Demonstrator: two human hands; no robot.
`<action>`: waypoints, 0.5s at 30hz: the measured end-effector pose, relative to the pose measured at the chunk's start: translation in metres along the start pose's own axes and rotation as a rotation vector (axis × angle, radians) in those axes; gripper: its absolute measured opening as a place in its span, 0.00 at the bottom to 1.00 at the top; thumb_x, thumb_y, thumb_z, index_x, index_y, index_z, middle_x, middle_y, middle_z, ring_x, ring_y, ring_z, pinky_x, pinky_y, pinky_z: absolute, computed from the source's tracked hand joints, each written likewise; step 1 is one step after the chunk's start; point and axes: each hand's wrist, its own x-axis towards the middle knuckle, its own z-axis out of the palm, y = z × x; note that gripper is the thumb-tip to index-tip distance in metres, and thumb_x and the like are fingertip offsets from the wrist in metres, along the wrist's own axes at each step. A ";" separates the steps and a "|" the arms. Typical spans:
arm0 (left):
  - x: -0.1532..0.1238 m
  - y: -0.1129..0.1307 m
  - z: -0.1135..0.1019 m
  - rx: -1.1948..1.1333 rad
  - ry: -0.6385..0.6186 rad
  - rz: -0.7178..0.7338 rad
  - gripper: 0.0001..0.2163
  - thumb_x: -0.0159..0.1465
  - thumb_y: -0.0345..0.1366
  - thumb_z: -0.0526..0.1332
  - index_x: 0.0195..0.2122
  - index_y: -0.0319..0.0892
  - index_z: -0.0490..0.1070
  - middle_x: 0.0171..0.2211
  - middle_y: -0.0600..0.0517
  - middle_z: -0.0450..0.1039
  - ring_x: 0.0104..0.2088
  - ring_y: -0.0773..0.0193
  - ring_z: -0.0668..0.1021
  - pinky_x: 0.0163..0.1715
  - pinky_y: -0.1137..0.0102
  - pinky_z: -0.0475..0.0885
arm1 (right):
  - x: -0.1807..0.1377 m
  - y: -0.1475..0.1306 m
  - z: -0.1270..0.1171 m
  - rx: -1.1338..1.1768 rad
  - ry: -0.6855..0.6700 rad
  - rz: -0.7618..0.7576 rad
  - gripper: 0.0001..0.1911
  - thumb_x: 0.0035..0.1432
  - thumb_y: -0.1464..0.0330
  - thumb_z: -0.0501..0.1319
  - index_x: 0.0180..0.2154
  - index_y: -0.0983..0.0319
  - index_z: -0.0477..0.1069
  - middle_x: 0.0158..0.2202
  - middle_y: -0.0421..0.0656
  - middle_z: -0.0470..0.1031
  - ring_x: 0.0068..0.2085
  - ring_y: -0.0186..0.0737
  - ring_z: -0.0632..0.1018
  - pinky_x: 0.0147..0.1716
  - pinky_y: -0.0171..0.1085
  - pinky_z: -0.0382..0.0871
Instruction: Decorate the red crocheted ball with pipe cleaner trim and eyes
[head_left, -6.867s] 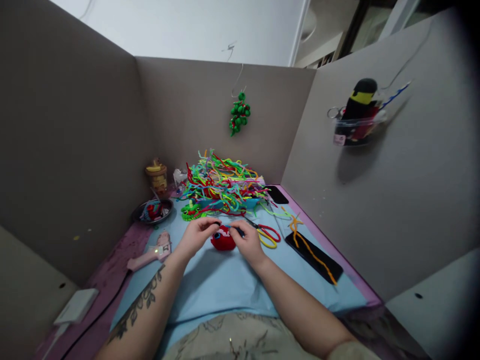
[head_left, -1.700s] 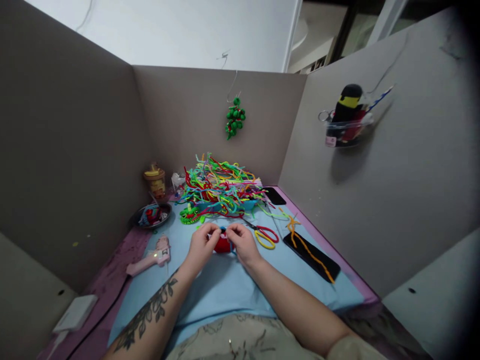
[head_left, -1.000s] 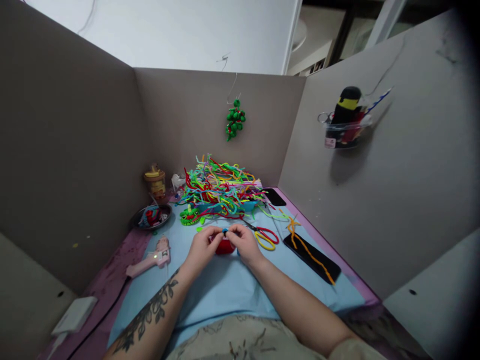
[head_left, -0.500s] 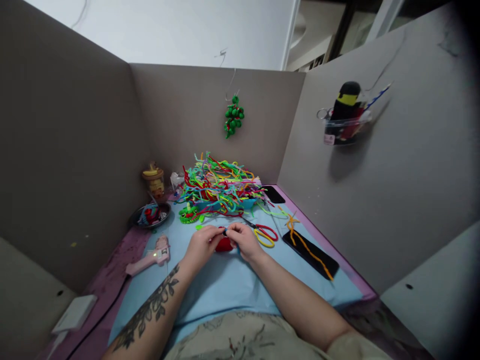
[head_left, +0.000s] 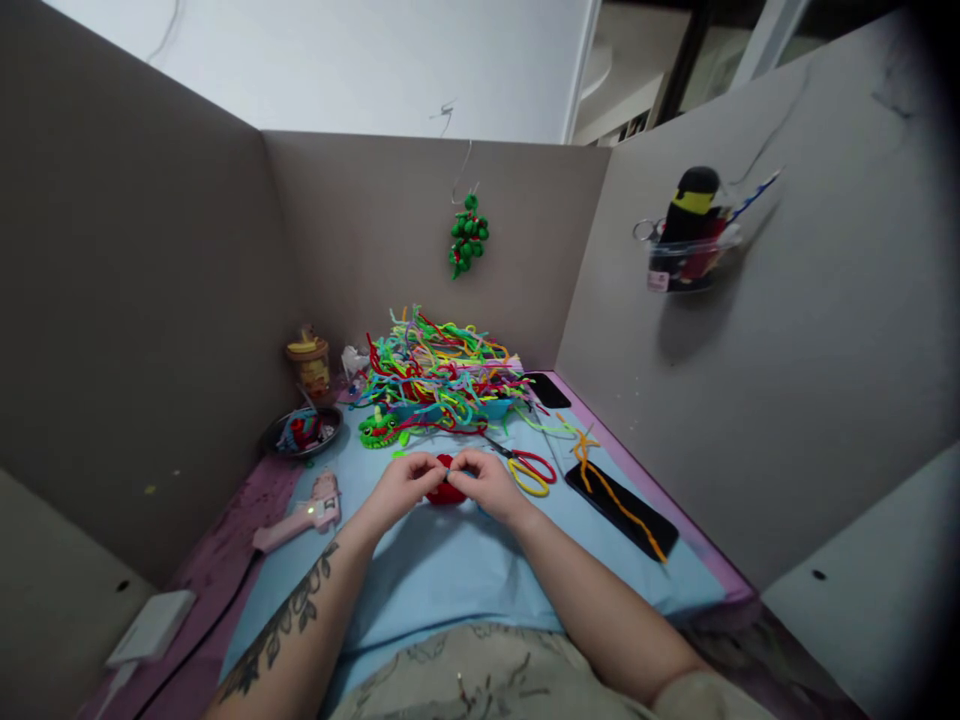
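Both hands pinch a red fuzzy piece (head_left: 444, 488).
Left hand (head_left: 401, 485) and right hand (head_left: 487, 483) close fingertips on it, just left of the scissors (head_left: 529, 468).

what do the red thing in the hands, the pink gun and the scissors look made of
The red piece, pinched between left hand and right hand: fuzzy, matte, probably wound chenille stems like the coloured pile behind. The pink glue gun: smooth moulded plastic, slight sheen. The scissors: red and yellow loop handles look plastic; blades thin and dark, likely metal, too small to tell.
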 end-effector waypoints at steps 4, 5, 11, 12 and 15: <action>-0.002 0.001 -0.003 -0.065 -0.128 -0.087 0.11 0.55 0.42 0.59 0.26 0.38 0.70 0.18 0.57 0.64 0.19 0.72 0.63 0.18 0.77 0.55 | -0.001 -0.002 -0.004 0.024 -0.090 -0.007 0.04 0.49 0.68 0.62 0.25 0.63 0.72 0.26 0.39 0.70 0.30 0.34 0.70 0.33 0.34 0.61; -0.002 0.001 -0.003 -0.068 -0.123 -0.071 0.11 0.55 0.41 0.60 0.26 0.37 0.69 0.18 0.57 0.63 0.20 0.72 0.64 0.19 0.77 0.56 | -0.001 -0.003 -0.004 0.033 -0.092 -0.007 0.05 0.49 0.68 0.62 0.26 0.63 0.72 0.26 0.39 0.70 0.30 0.34 0.70 0.33 0.34 0.61; 0.000 -0.002 0.001 -0.030 0.025 0.018 0.10 0.55 0.40 0.58 0.25 0.38 0.67 0.21 0.56 0.65 0.23 0.70 0.65 0.25 0.75 0.59 | 0.001 -0.003 -0.003 0.162 -0.020 0.036 0.06 0.51 0.66 0.61 0.32 0.62 0.70 0.26 0.38 0.70 0.28 0.33 0.69 0.29 0.32 0.62; 0.001 -0.002 0.001 -0.022 0.034 0.021 0.09 0.55 0.39 0.58 0.25 0.38 0.67 0.21 0.56 0.65 0.24 0.70 0.65 0.25 0.75 0.59 | 0.001 -0.003 -0.003 0.166 -0.004 0.045 0.06 0.51 0.66 0.60 0.31 0.62 0.69 0.25 0.37 0.69 0.26 0.32 0.68 0.28 0.32 0.61; 0.001 -0.002 0.001 -0.012 0.057 0.028 0.08 0.55 0.38 0.57 0.25 0.38 0.67 0.22 0.56 0.65 0.24 0.69 0.65 0.26 0.75 0.59 | 0.002 -0.002 -0.002 0.093 0.046 0.051 0.05 0.50 0.68 0.60 0.26 0.63 0.68 0.22 0.36 0.67 0.25 0.32 0.67 0.26 0.31 0.59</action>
